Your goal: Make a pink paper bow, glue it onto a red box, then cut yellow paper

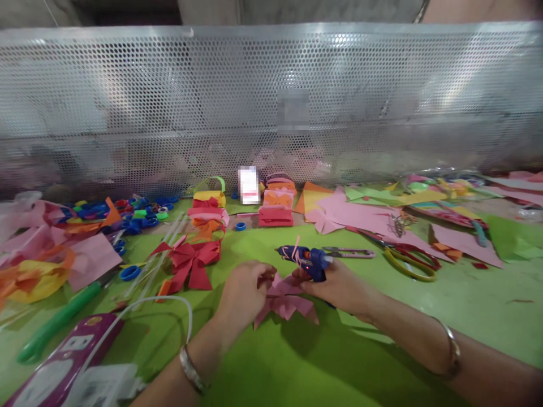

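Note:
A pink paper bow (285, 299) lies on the green table cover (297, 362) between my hands. My left hand (244, 294) is closed on the bow's left side, fingers pinching its middle. My right hand (335, 285) grips a blue glue gun (306, 261) whose nozzle points left, just above the bow's centre. A pink strip stands up by the gun's nozzle. A finished red paper bow (192, 264) rests to the left of my left hand.
Yellow-handled scissors (407, 261) and small snips (348, 253) lie right of the glue gun. Pink and orange paper sheets (352, 212), folded paper baskets (276, 206), blue bottle caps (127, 220), a green-handled tool (59, 322) and a purple power strip (63, 362) surround the work spot. A perforated metal screen (271, 102) closes the back.

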{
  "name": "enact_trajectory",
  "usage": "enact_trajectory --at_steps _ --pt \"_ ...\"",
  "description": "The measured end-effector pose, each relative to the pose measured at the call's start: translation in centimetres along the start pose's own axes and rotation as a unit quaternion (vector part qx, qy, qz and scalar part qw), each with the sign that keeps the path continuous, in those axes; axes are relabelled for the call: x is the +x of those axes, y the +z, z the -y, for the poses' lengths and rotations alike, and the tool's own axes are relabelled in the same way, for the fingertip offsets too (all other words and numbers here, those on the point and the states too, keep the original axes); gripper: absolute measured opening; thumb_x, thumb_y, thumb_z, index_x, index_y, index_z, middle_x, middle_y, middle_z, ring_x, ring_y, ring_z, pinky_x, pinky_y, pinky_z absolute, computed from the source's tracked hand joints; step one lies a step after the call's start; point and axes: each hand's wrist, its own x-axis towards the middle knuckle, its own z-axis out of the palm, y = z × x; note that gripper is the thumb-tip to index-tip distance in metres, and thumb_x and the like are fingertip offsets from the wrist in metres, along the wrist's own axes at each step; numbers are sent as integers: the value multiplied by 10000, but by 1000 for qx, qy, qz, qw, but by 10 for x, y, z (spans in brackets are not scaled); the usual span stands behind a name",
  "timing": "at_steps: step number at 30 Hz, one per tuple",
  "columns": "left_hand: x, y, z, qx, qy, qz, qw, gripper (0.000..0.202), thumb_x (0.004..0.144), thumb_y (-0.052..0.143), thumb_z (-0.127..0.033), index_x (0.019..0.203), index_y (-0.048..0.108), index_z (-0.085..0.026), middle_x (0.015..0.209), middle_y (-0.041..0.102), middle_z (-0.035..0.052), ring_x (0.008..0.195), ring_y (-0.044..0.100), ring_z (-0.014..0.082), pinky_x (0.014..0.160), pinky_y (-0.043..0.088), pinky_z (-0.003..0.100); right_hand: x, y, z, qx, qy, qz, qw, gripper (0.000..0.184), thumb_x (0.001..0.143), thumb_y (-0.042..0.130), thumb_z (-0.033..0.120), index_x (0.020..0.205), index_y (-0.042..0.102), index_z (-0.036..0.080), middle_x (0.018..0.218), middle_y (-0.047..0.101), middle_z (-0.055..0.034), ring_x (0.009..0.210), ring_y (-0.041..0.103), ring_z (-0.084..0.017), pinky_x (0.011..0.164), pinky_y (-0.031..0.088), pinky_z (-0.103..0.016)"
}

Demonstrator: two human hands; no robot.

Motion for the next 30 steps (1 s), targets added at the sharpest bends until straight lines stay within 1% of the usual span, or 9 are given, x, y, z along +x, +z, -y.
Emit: enact_trajectory --at_steps 2,6,9,12,17,23,26,28,30 --pt "0 -2 -1 15 25 0 1000 275 735 488 -80 839 707 -210 866 708 14 827 601 177 728 440 302 0 0 0 5 -5 5 1000 124 641 622 202 751 679 190 830 723 -24 803 647 -206 742 495 -311" --pt "0 -5 -4 40 104 9 994 252 764 513 -111 820 716 -248 900 709 -8 910 571 192 816 401 341 0 0 0 18 -12 10 1000 153 651 585 142 760 681 189 831 724 -20 792 649 -190 745 499 -300" --pt "0 -6 -5 59 135 40 988 211 769 546 -134 790 715 -257 853 712 -23 890 569 193 810 393 345 1 -1 -3 39 -13 21 999 166 651 566 117 746 681 192 822 725 -16 789 654 -187 744 506 -295" --pt "-1 -5 -6 64 152 67 984 200 783 540 -132 772 712 -235 848 709 -12 846 574 179 794 400 332 3 -1 -7 30 -16 16 999 160 647 580 127 747 687 191 820 725 -19 789 652 -197 731 508 -304" --pt "-3 -3 -6 42 150 89 984 262 783 481 -58 742 701 -194 840 692 15 822 574 157 788 411 297 3 -2 -8 17 -16 18 1000 154 648 594 156 759 694 194 821 724 -12 786 642 -195 737 495 -306" --pt "-2 -1 0 8 136 80 987 256 747 494 -46 741 704 -192 814 669 26 805 567 162 737 429 283 -1 -3 5 -19 -4 4 1000 140 653 610 205 769 685 179 812 711 -25 779 627 -193 712 484 -291" --pt "-1 1 3 -22 130 73 989 242 735 506 -40 737 701 -184 832 667 35 802 570 155 738 434 272 -6 -14 15 -85 -18 -10 996 78 671 587 227 700 648 186 706 675 -7 682 605 -175 626 469 -264" --pt "-1 1 3 -40 125 70 989 213 734 522 -56 740 695 -179 826 662 38 784 572 151 723 439 267 -10 -27 18 -145 -56 -5 988 75 685 576 255 677 624 198 639 637 11 613 574 -160 562 437 -247" --pt "-2 1 3 -42 112 71 990 186 736 533 -76 727 688 -178 805 659 38 766 572 154 703 442 272 -14 -41 20 -192 -103 14 976 103 677 606 310 681 623 209 620 621 18 584 550 -157 533 414 -243"
